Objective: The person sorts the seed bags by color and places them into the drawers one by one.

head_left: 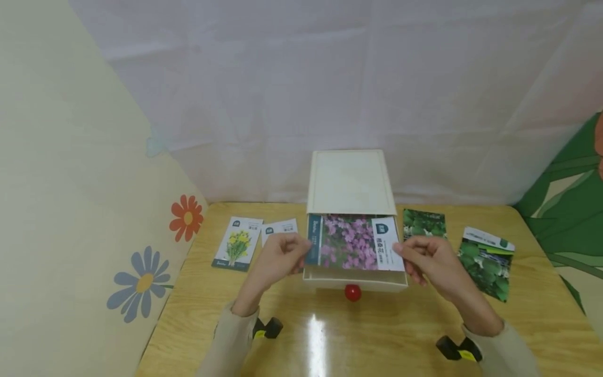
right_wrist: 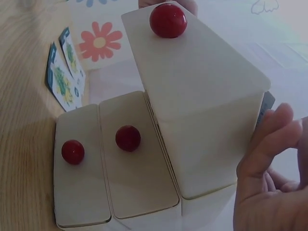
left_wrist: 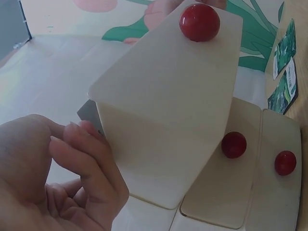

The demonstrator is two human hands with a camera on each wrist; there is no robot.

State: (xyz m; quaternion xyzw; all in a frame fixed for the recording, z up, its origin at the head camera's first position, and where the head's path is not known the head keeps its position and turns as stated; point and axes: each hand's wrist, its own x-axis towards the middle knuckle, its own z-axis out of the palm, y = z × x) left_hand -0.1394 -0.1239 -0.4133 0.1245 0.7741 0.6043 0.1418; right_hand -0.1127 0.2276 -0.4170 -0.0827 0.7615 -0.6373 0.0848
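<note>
A seed packet with purple flowers [head_left: 348, 243] lies flat across the pulled-out top drawer [head_left: 325, 281] of a white drawer box [head_left: 350, 180]. My left hand [head_left: 282, 256] pinches the packet's dark left end between thumb and fingers. At the white right end, my right hand [head_left: 431, 262] pinches it the same way. In the left wrist view only a dark corner of the packet [left_wrist: 89, 113] shows past the fingers. A red knob [head_left: 353, 292] sits on the drawer's front. The packet hides most of the drawer's inside.
Left of the box lie a yellow-flower packet [head_left: 237, 243] and another packet [head_left: 280, 228], partly behind my left hand. Two green-leaf packets [head_left: 424, 222] [head_left: 487, 267] lie on the right. Two closed lower drawers [right_wrist: 144, 183] [right_wrist: 82, 192] have red knobs. A pale cloth [head_left: 282, 94] hangs behind.
</note>
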